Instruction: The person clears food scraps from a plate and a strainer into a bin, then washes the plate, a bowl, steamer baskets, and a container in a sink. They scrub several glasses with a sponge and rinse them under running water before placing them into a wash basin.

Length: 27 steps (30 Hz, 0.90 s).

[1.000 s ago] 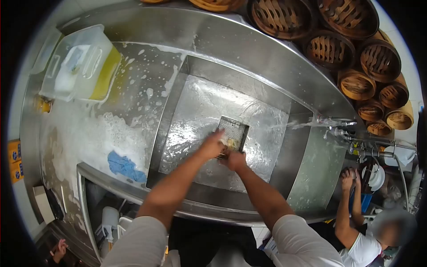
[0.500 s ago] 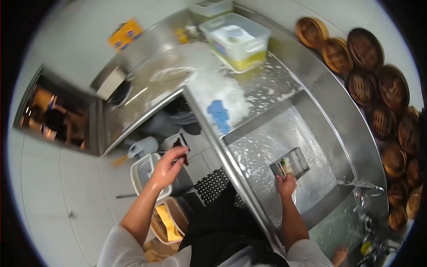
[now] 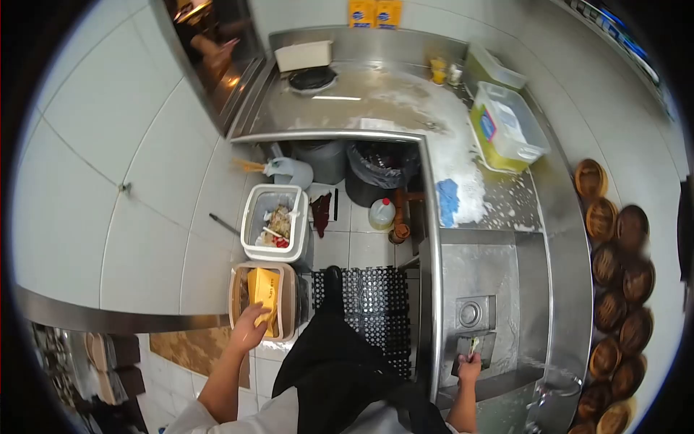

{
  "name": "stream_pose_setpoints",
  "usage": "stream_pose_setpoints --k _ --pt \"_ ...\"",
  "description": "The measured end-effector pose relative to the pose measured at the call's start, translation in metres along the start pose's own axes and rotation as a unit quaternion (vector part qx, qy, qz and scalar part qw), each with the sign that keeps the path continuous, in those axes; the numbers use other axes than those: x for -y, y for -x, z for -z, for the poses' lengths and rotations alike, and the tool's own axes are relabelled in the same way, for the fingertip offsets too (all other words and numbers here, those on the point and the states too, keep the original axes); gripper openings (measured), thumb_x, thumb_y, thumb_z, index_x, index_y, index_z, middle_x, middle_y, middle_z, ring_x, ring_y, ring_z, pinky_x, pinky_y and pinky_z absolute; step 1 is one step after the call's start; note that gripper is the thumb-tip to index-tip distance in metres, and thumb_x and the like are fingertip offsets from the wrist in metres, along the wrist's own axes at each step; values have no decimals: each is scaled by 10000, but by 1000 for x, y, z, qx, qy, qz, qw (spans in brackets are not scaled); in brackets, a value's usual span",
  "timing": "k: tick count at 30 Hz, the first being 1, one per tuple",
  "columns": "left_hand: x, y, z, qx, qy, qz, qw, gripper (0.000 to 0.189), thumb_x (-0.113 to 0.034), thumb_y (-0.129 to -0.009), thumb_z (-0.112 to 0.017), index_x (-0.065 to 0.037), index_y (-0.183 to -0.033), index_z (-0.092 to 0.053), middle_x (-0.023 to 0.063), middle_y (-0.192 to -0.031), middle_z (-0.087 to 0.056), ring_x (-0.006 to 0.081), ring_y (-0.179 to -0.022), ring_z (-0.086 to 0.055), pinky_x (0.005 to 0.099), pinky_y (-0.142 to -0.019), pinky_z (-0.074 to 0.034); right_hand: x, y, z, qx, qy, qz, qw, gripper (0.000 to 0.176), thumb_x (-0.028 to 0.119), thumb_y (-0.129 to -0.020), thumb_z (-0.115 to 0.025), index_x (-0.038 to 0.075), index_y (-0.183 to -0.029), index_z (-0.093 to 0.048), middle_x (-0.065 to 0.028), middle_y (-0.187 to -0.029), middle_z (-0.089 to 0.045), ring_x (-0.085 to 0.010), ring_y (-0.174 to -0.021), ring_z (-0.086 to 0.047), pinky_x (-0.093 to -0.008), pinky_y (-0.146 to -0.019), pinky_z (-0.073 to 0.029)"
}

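Observation:
My right hand [image 3: 469,367] is inside the steel sink, its fingers closed on the near edge of a small rectangular metal strainer box [image 3: 487,350]. Pale and green food scraps sit in the box. Just beyond it, the round drain [image 3: 470,312] shows in its square recess. On the other side my left hand [image 3: 249,328] hangs over the rim of a brown bin [image 3: 295,307], fingers stretched out by a yellow packet [image 3: 263,286] in the bin.
A white bucket [image 3: 251,217] of food waste stands beyond the brown bin. A perforated black mat [image 3: 365,304] covers the floor. Soap suds and a blue cloth [image 3: 447,201] lie on the steel counter [image 3: 347,108]. Bamboo steamers [image 3: 606,318] line the right wall.
The view has turned toward the left. My left hand has gone from beside the white bucket to the brown bin. My right hand still holds the strainer box, now close to the drain recess.

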<state>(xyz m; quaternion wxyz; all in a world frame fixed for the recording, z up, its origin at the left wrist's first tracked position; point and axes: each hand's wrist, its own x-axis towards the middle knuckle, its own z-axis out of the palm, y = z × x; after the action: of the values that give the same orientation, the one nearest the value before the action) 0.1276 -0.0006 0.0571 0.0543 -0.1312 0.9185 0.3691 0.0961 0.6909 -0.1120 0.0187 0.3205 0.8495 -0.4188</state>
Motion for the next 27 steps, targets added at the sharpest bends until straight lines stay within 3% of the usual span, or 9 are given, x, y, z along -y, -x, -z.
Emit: stream_pose_setpoints --k 5,11,14,16,19,22,25,26,27 --pt "-5 -139 10 -6 37 -44 998 371 -83 -869 -627 -75 -1235 -687 225 -1445 -545 398 -1364 -497 438 -1155 -395 196 64 47 72 -17 152 986 486 -117 -807 -731 5 -1260 -606 -48 -949 -625 -174 -876 -615 -307 -816 -509" --pt "-29 -435 90 -165 -4 -170 972 333 -86 -889 -610 -81 -1210 -698 196 -1389 -595 390 -1325 -523 451 -1131 -416 476 54 -6 190 203 458 845 297 100 -901 -750 27 -1187 -715 -236 -1034 -706 -424 -925 -669 -500 -811 -549" --pt "-18 -584 147 -314 -81 -232 917 415 -145 -877 -651 -66 -1284 -651 187 -1400 -594 386 -1317 -531 457 -1136 -411 542 21 -90 322 230 468 790 265 142 -926 -743 41 -1170 -721 -236 -1002 -694 -420 -913 -675 -492 -841 -546" --pt "14 -649 143 -361 -133 -118 915 523 -289 -895 -656 -66 -1364 -591 177 -1400 -600 372 -1310 -542 460 -1124 -423 585 -5 -182 293 134 542 776 286 155 -929 -736 45 -1192 -715 -199 -1000 -692 -372 -877 -671 -488 -840 -553" --pt "4 -668 151 -232 -107 74 964 597 -414 -917 -613 -85 -1412 -554 171 -1398 -605 350 -1293 -566 458 -1096 -447 589 -54 -305 337 168 489 787 359 200 -874 -764 83 -1208 -702 -152 -1023 -694 -367 -927 -664 -486 -845 -534" --pt "-7 -665 161 -171 -127 130 968 566 -444 -940 -565 -98 -1388 -584 150 -1362 -628 344 -1238 -605 461 -1039 -486 590 -113 -443 325 204 493 780 414 253 -824 -788 177 -1221 -704 -104 -1034 -694 -354 -1005 -662 -481 -863 -508" --pt "-11 -669 160 -182 -142 126 965 500 -414 -938 -569 -114 -1334 -623 123 -1303 -658 331 -1154 -645 460 -980 -518 611 -191 -599 358 85 522 769 391 249 -849 -762 116 -1210 -694 -220 -1137 -672 -427 -1051 -638 -540 -944 -493" --pt "-13 -671 162 -187 -149 139 961 500 -414 -938 -569 -114 -1334 -623 123 -1303 -658 331 -1154 -645 460 -980 -518 601 -216 -662 204 133 629 738 411 282 -910 -707 80 -1264 -655 -225 -1254 -650 -429 -1140 -617 -522 -1019 -484" --pt "-20 -672 167 -167 -141 142 965 454 -396 -937 -574 -119 -1289 -646 116 -1265 -674 324 -1130 -652 458 -963 -525 609 -242 -701 223 148 601 753 411 280 -913 -704 80 -1268 -651 -223 -1257 -649 -426 -1143 -616 -523 -1022 -483"
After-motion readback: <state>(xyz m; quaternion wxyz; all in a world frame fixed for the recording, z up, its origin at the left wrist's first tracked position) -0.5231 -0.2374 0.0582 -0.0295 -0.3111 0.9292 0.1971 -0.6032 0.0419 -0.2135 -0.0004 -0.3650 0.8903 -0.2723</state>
